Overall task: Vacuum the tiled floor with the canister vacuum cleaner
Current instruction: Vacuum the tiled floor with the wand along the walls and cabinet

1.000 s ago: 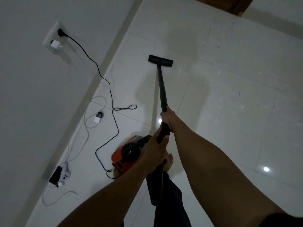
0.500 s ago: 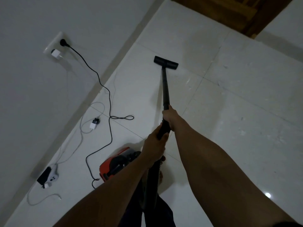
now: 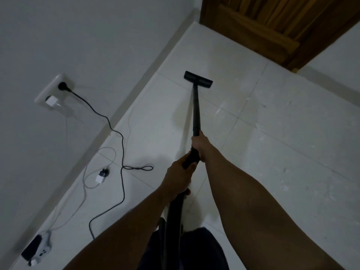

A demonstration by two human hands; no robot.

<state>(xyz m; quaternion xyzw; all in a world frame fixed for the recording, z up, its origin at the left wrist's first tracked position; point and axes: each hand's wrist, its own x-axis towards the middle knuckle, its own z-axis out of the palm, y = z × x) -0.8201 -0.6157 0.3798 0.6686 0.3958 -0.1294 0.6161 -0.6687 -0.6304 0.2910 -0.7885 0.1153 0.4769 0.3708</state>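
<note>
Both hands hold the vacuum's wand (image 3: 195, 110). The right hand (image 3: 198, 145) wraps it at mid-frame, and the left hand (image 3: 179, 176) just below grips its lower end, where the hose (image 3: 173, 221) drops toward the bottom edge.

The tiled floor (image 3: 292, 152) fills most of the frame, and pale flecks dot the tiles on the right. I judge that stretch not yet covered, so much of the job looks left to do; how much is already done cannot be told.

A wooden door (image 3: 272, 26) stands at the upper right. The floor head (image 3: 198, 78) sits flat on a tile at upper centre, near the wall's foot.

A black power cord (image 3: 116, 133) trails from the wall socket (image 3: 52, 92) at the left across the floor. A white charger (image 3: 100, 179) lies beside it.

The canister body, the only container in this job, is out of view, so its fill cannot be told.
</note>
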